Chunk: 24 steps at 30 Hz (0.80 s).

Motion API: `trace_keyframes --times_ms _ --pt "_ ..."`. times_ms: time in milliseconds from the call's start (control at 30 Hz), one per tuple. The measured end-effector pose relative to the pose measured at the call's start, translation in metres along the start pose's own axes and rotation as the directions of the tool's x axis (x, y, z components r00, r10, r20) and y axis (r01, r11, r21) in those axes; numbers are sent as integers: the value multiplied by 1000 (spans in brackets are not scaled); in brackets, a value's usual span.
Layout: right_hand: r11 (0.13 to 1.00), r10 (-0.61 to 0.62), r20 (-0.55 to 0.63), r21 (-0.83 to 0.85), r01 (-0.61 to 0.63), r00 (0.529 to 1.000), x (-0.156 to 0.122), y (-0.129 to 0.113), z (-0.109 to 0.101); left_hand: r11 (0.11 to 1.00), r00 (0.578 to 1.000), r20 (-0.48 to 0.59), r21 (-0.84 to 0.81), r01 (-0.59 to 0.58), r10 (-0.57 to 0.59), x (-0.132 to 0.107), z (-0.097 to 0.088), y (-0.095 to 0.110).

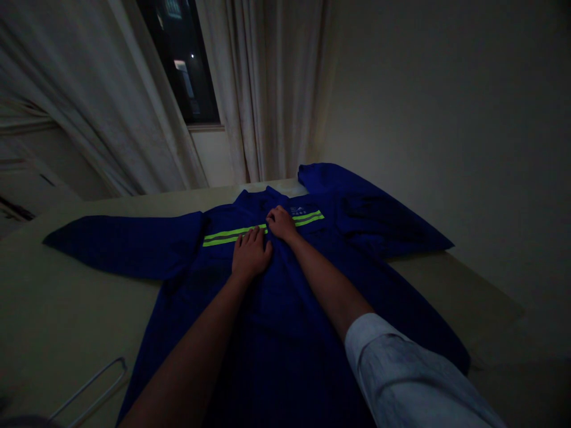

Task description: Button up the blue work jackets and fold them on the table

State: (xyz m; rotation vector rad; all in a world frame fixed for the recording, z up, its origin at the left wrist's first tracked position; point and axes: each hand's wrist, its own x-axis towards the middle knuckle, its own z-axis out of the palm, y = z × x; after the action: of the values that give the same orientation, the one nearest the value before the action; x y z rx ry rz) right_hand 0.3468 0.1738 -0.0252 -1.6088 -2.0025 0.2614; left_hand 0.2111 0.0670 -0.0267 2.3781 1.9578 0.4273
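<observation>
A dark blue work jacket (285, 333) with yellow-green stripes across the chest lies front up, its sleeves spread to both sides and its collar at the far end. My left hand (251, 253) rests flat on the chest by the left stripe, fingers extended. Just beside it, my right hand (281, 223) has its fingers curled on the front opening below the collar, pinching the cloth. Small print (298, 210) shows on the chest to the right of that hand. My fingertips there are partly hidden.
The jacket lies on a pale bed-like surface (80, 315). A thin wire hanger (100, 380) lies at the lower left. Long curtains (263, 89) hang beyond the far edge around a dark window (187, 65). A wall (446, 119) runs along the right.
</observation>
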Motion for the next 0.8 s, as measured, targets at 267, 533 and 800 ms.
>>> trace_keyframes --times_ms 267,533,800 --pt "996 -22 11 -82 23 1000 -5 -4 -1 1000 1000 -8 0 -3 3 2 2 -2" --pt "969 -100 131 -212 127 986 -24 -18 -27 1000 1000 -15 4 -9 9 0 -2 0" --pt "973 -169 217 -121 199 961 -89 -17 -58 1000 1000 -7 8 -8 8 1 0 0"
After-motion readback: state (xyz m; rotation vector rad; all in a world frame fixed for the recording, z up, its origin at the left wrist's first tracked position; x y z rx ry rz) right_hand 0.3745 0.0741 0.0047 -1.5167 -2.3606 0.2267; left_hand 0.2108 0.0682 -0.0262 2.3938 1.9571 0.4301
